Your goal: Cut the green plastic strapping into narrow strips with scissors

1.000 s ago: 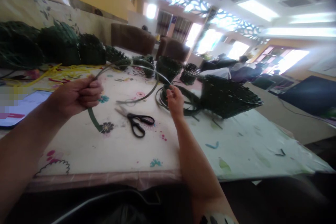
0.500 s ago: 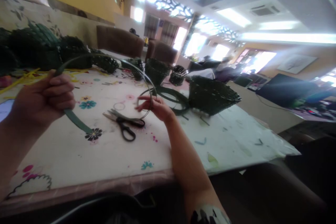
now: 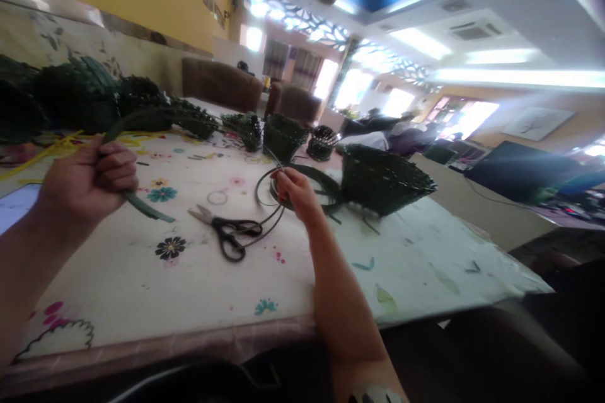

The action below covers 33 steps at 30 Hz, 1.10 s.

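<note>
My left hand (image 3: 92, 179) is a fist closed round one end of a long dark green strip (image 3: 146, 208), held above the floral tablecloth (image 3: 142, 277). The strip arcs away toward the middle of the table. There my right hand (image 3: 295, 192) pinches the strip's far part, right beside a flat coil of the same green strip (image 3: 326, 182). A thin loop of strip hangs from the right hand toward the black-handled scissors (image 3: 227, 233), which lie between my hands on the cloth.
A dark green woven basket (image 3: 382, 176) lies on its side right of the coil. Several more woven baskets (image 3: 283, 132) line the table's far side. Yellow strips (image 3: 47, 145) and a phone (image 3: 14, 204) lie at the left. People sit far behind.
My right hand has moved away from me to the coil, taking the strip with it. The big arch of strip has flattened. My left hand has kept its grip and dropped slightly.
</note>
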Each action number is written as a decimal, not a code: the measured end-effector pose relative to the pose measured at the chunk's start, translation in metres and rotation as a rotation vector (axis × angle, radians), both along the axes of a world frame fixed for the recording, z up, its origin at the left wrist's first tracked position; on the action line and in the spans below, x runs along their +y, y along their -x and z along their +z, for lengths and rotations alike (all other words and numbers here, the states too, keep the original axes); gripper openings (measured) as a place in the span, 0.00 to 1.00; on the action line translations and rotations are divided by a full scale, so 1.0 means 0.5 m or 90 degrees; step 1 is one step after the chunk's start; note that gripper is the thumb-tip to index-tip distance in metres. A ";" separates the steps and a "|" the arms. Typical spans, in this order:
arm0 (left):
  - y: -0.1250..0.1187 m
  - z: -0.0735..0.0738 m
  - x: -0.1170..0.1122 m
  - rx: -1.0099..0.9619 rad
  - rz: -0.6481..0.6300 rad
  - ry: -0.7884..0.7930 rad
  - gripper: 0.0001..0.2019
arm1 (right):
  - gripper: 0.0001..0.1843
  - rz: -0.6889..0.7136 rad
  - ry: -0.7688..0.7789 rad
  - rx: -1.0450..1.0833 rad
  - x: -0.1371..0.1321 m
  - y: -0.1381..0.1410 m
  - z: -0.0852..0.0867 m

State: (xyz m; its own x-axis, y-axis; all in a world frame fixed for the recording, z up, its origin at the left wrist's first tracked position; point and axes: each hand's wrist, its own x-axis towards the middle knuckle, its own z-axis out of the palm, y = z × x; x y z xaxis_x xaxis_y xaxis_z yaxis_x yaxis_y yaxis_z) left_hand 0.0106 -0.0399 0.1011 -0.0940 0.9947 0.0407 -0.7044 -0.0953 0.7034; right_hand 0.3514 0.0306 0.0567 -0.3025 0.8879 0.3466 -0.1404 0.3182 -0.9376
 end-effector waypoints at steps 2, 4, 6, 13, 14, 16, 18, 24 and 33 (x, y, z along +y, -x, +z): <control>0.000 -0.010 0.011 0.084 -0.010 0.040 0.21 | 0.25 -0.106 -0.014 0.024 0.005 0.006 -0.003; -0.002 -0.023 0.022 0.187 -0.041 0.078 0.20 | 0.26 -0.180 -0.016 0.045 0.011 0.004 -0.003; -0.005 -0.036 0.030 0.271 -0.078 0.092 0.16 | 0.26 -0.225 -0.018 0.064 0.016 -0.005 0.000; 0.005 -0.060 0.043 0.334 -0.139 0.084 0.17 | 0.23 -0.237 0.012 0.061 0.029 -0.039 0.007; 0.005 -0.060 0.044 0.314 -0.142 0.092 0.17 | 0.24 -0.226 0.020 0.060 0.029 -0.041 0.006; 0.005 -0.058 0.045 0.247 -0.143 0.107 0.16 | 0.26 -0.173 0.046 0.055 0.027 -0.045 0.005; 0.003 -0.055 0.045 0.153 -0.131 0.115 0.16 | 0.27 -0.088 0.085 0.046 0.022 -0.050 0.002; 0.002 -0.036 0.036 0.027 0.006 0.068 0.17 | 0.25 0.075 0.134 -0.056 0.020 -0.055 -0.014; 0.026 -0.038 0.049 -0.076 0.078 0.058 0.19 | 0.20 0.030 0.029 0.006 0.025 -0.017 -0.022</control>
